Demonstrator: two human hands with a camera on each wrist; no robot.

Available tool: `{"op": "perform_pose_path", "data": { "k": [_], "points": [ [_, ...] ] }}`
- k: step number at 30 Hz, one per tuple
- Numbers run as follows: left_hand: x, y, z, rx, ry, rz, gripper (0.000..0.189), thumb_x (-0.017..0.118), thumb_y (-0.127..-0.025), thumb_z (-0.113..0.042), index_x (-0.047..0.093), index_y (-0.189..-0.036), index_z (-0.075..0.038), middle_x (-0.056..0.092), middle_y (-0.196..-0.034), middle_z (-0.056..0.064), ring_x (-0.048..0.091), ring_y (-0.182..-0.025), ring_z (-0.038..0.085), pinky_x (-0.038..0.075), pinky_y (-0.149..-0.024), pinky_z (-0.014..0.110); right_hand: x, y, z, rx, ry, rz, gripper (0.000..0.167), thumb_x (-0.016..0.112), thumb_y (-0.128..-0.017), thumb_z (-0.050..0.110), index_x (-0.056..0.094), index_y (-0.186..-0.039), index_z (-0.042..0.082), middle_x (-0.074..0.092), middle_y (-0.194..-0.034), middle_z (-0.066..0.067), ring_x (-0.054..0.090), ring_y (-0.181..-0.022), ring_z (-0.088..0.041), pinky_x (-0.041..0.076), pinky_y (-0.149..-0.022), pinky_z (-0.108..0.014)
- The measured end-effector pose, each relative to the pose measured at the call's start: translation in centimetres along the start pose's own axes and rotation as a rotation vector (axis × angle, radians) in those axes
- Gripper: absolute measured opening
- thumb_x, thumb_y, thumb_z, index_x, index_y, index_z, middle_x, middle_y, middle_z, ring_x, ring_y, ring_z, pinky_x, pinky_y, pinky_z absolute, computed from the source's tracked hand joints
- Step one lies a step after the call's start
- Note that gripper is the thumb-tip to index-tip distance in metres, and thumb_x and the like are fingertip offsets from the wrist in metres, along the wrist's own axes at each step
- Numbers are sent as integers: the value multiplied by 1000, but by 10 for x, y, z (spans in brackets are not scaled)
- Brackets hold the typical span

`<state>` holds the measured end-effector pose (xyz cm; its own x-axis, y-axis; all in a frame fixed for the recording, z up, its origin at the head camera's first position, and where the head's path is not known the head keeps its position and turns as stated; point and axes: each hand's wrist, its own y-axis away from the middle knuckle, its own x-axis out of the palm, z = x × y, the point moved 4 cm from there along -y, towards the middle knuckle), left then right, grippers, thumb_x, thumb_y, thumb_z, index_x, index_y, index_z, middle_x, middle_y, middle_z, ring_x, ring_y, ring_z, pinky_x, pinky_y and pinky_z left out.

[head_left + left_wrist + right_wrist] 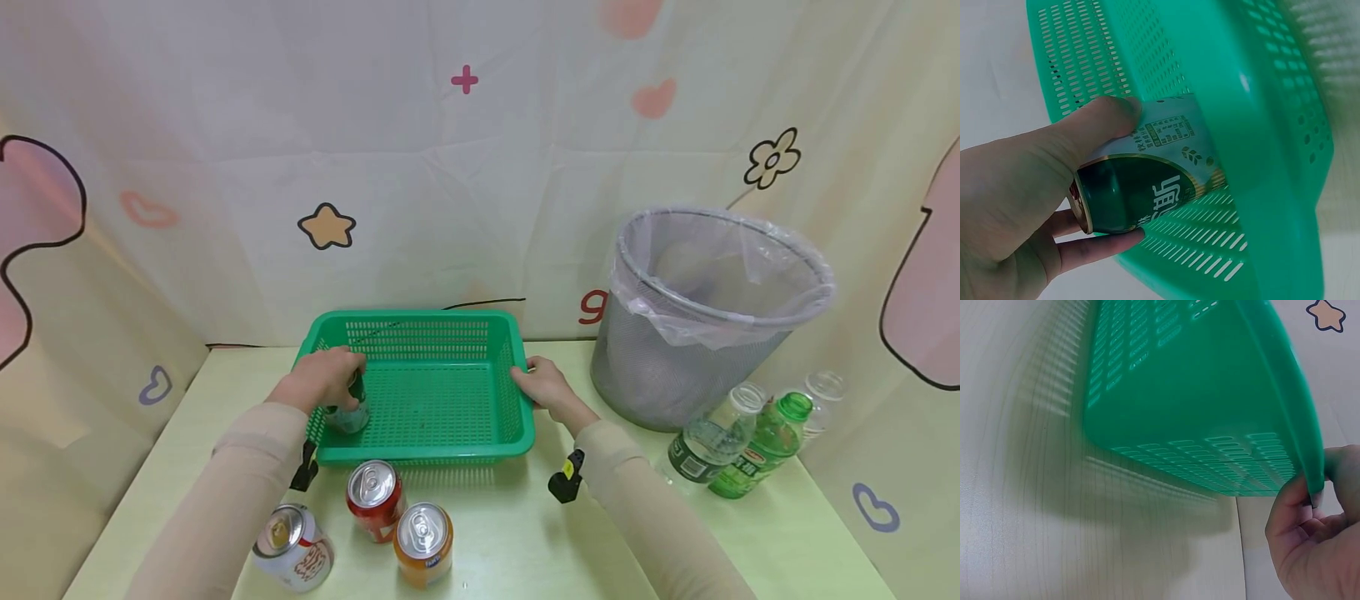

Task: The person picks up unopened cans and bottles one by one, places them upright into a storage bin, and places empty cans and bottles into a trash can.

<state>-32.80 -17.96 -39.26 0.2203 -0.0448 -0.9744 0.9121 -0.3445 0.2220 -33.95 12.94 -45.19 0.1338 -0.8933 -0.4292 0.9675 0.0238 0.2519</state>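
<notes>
A green plastic basket (pixel 420 454) with slotted walls stands at the back of the table. My left hand (pixel 327 379) reaches over its left side and holds a green and white drink can (pixel 1166 165), thumb on one side and fingers on the other. The can is inside the basket at the left end; its lower end is hidden behind the rim in the left wrist view. At the basket's right end, my right hand (pixel 546 385) pinches the rim, as the right wrist view also shows, with curled fingers (pixel 1291 509) under the edge.
In front of the basket stand a red can (pixel 375 500), an orange can (pixel 423 546) and a white can (pixel 294 550). A mesh bin (pixel 660 375) with a clear liner is at the back right. Beside it are a clear bottle (pixel 708 442), a green bottle (pixel 768 450) and another clear bottle (pixel 823 392).
</notes>
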Motion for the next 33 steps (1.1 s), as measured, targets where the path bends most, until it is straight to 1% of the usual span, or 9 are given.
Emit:
{"op": "perform_pose_path", "data": {
  "k": [5, 8, 14, 25, 29, 33],
  "points": [
    [-4, -1, 2, 2, 7, -19, 43, 77, -72, -24, 58, -106, -6, 51, -85, 5, 48, -75, 20, 44, -60, 34, 0, 0, 0, 3, 1, -3, 33, 49, -93, 26, 51, -115, 0, 60, -98, -14, 62, -70, -13, 54, -64, -32],
    [-4, -3, 3, 1, 5, -27, 45, 77, -73, -24, 58, -109, -5, 52, -87, 6, 49, -76, 21, 46, -61, 35, 0, 0, 0, 5, 2, -6, 33, 49, -93, 26, 51, -114, 0, 60, -97, -13, 62, -69, -13, 54, -62, -30],
    [-2, -7, 6, -8, 3, -19, 51, 76, -74, -26, 56, -116, -5, 53, -92, 8, 51, -81, 23, 48, -65, 39, 0, 0, -1, 6, 6, -8, 33, 49, -93, 26, 50, -115, 1, 60, -97, -13, 62, -69, -12, 54, -64, -32],
    [1, -11, 8, -41, 30, -20, 51, 75, -76, -25, 55, -119, -5, 55, -99, 11, 53, -86, 25, 49, -69, 41, 1, 0, -1, 3, -6, -12, 31, 50, -93, 25, 51, -112, 1, 61, -95, -13, 60, -66, -11, 54, -63, -32],
    [1, -13, 9, -49, 28, -16, 52, 74, -77, -25, 54, -120, -5, 54, -103, 13, 54, -88, 27, 49, -70, 42, 1, 0, -1, 1, -8, -6, 31, 49, -93, 25, 51, -113, 1, 61, -96, -13, 61, -67, -11, 54, -64, -33],
    [2, -15, 10, -49, 23, -29, 53, 74, -77, -25, 54, -121, -5, 53, -104, 15, 54, -87, 28, 49, -68, 42, 1, 0, -1, 2, -7, -4, 33, 49, -93, 25, 50, -115, 0, 61, -98, -14, 62, -69, -12, 55, -64, -33]
  ]
}}
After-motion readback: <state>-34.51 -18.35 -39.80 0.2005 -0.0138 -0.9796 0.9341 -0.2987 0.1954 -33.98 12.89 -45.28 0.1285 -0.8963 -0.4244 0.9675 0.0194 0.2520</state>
